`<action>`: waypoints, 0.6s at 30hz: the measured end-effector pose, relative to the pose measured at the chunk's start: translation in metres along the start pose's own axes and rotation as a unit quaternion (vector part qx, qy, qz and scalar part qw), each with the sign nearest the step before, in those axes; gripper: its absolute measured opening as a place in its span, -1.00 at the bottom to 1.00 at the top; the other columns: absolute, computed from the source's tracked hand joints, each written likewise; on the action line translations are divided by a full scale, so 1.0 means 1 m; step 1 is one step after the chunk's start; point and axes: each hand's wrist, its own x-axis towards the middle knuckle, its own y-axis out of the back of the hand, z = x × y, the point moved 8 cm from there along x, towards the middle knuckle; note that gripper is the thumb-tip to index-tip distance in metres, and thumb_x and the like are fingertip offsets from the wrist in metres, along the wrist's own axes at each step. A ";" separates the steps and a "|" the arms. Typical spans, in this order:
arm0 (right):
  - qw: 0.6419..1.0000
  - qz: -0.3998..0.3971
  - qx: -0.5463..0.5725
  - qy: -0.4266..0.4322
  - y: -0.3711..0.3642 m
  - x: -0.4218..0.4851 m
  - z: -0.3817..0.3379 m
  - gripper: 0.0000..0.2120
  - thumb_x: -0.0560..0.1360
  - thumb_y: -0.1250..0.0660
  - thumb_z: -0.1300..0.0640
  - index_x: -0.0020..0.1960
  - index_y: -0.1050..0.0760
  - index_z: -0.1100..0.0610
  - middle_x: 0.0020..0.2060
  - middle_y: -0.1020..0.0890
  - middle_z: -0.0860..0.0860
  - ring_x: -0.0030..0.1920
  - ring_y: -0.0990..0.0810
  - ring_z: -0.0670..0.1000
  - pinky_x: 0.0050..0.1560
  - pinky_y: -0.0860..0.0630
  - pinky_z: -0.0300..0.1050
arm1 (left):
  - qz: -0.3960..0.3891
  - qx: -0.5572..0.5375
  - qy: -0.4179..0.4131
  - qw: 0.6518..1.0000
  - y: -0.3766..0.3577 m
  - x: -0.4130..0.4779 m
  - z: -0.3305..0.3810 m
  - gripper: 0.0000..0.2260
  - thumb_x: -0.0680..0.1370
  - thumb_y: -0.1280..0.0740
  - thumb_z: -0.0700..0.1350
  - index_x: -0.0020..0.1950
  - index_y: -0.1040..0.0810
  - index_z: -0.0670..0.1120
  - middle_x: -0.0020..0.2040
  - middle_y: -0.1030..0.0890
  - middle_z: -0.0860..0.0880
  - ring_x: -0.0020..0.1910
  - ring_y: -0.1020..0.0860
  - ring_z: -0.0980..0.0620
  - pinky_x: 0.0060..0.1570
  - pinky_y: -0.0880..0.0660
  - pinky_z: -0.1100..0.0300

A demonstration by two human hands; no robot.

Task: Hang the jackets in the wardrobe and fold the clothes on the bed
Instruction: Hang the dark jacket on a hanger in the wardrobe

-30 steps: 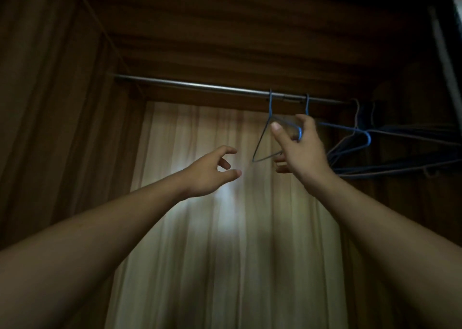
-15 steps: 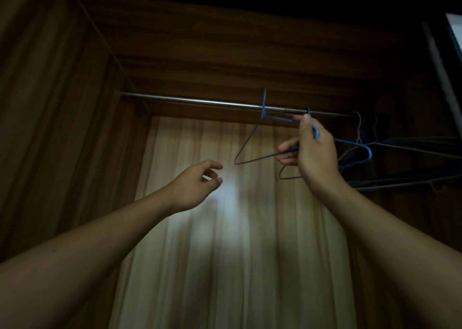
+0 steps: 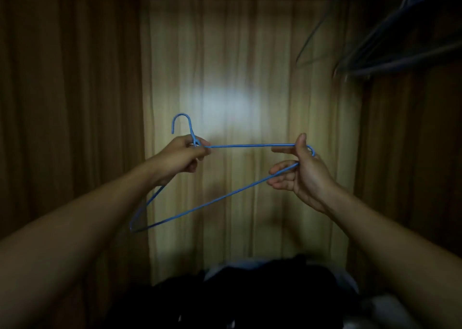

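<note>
A blue wire hanger [image 3: 250,145] is held out in front of me inside the wooden wardrobe, off the rail. My left hand [image 3: 183,157] pinches it at the neck just below the hook, which points up and left. My right hand [image 3: 301,171] holds the hanger's right shoulder bend, thumb up and fingers loosely curled around the wire. The lower bar slants down to the left. A dark heap of clothing [image 3: 250,293] lies low at the wardrobe's bottom, below both hands.
More hangers [image 3: 390,46] hang blurred at the upper right. The pale back panel [image 3: 245,103] is lit in the middle, with dark wooden side walls [image 3: 62,103] left and right. Something pale [image 3: 385,308] lies at the bottom right.
The hanger has come off the rail and down. My left hand has taken its neck, my right hand has slid to its shoulder. My view has dropped, so the rail is out of sight.
</note>
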 end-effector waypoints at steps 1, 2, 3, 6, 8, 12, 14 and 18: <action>0.999 0.010 -0.020 -0.043 0.004 -0.007 0.035 -0.26 0.48 -0.06 -0.43 0.21 -0.55 0.18 -0.30 -0.67 0.24 -0.36 -0.70 0.20 -0.31 -0.67 0.00 | -0.015 -0.025 0.036 0.999 -0.005 -0.012 -0.027 -0.94 0.60 -0.35 -0.17 0.02 -0.59 -0.14 -0.28 -0.47 -0.05 -0.49 -0.32 0.07 -0.39 -0.32 0.20; 0.995 0.019 -0.049 -0.084 0.007 -0.013 0.069 -0.22 0.42 -0.07 -0.47 0.20 -0.53 0.18 -0.30 -0.67 0.25 -0.35 -0.70 0.18 -0.32 -0.67 0.00 | -0.028 -0.044 0.075 0.996 -0.010 -0.023 -0.056 -0.95 0.61 -0.35 -0.15 0.01 -0.58 -0.12 -0.33 -0.43 -0.03 -0.50 -0.27 0.08 -0.40 -0.29 0.21; 0.990 0.017 -0.074 -0.120 0.008 -0.020 0.101 -0.19 0.36 -0.08 -0.49 0.20 -0.51 0.17 -0.29 -0.67 0.25 -0.34 -0.70 0.16 -0.33 -0.66 -0.02 | -0.036 -0.051 0.108 0.992 -0.014 -0.033 -0.082 -0.93 0.61 -0.36 -0.13 0.01 -0.57 -0.12 -0.37 -0.40 0.00 -0.51 -0.25 0.09 -0.43 -0.30 0.23; 0.966 -0.077 -0.166 -0.182 -0.002 -0.048 0.180 -0.20 0.25 -0.19 -0.58 0.14 -0.53 0.04 -0.19 -0.66 0.10 -0.20 -0.62 0.05 -0.14 -0.52 -0.10 | -0.056 -0.036 0.174 0.983 -0.021 -0.062 -0.137 -0.88 0.64 -0.33 -0.10 0.02 -0.55 -0.15 -0.40 -0.31 0.01 -0.52 -0.20 0.10 -0.53 -0.27 0.27; 0.899 -0.240 -0.318 -0.179 -0.019 -0.077 0.221 -0.38 0.36 -0.25 -0.56 0.12 -0.53 -0.10 0.03 -0.63 -0.02 0.04 -0.57 -0.02 0.03 -0.44 -0.25 | -0.063 -0.021 0.198 0.978 -0.027 -0.077 -0.159 -0.86 0.67 -0.27 -0.11 0.01 -0.54 -0.16 -0.40 -0.29 0.00 -0.52 -0.19 0.10 -0.54 -0.20 0.29; 0.612 -0.332 -0.702 -0.153 0.009 -0.104 0.305 -0.15 0.49 -0.21 -0.48 0.62 -0.11 -0.08 0.57 -0.19 0.13 0.56 -0.15 0.24 0.51 -0.09 0.35 | -0.084 0.052 0.221 0.970 -0.038 -0.101 -0.192 -0.84 0.68 -0.25 -0.13 -0.02 -0.54 -0.17 -0.39 -0.31 -0.03 -0.54 -0.21 0.08 -0.50 -0.22 0.25; 0.525 -0.274 -0.801 -0.092 0.021 -0.101 0.312 -0.18 0.50 -0.29 -0.37 0.61 -0.15 -0.02 0.55 -0.20 0.18 0.55 -0.14 0.29 0.45 0.03 0.55 | -0.104 0.072 0.223 0.967 -0.043 -0.110 -0.204 -0.82 0.68 -0.25 -0.11 0.02 -0.55 -0.21 -0.41 -0.32 -0.02 -0.54 -0.23 0.07 -0.50 -0.26 0.24; 0.540 -0.206 -0.816 -0.025 0.036 -0.090 0.297 -0.62 0.37 -0.59 0.00 0.11 -0.62 0.13 0.00 -0.65 0.18 -0.02 -0.65 0.22 0.00 -0.54 0.23 | -0.132 0.078 0.228 0.961 -0.048 -0.123 -0.217 -0.80 0.68 -0.24 -0.10 0.05 -0.54 -0.23 -0.45 -0.34 0.02 -0.56 -0.24 0.08 -0.52 -0.28 0.23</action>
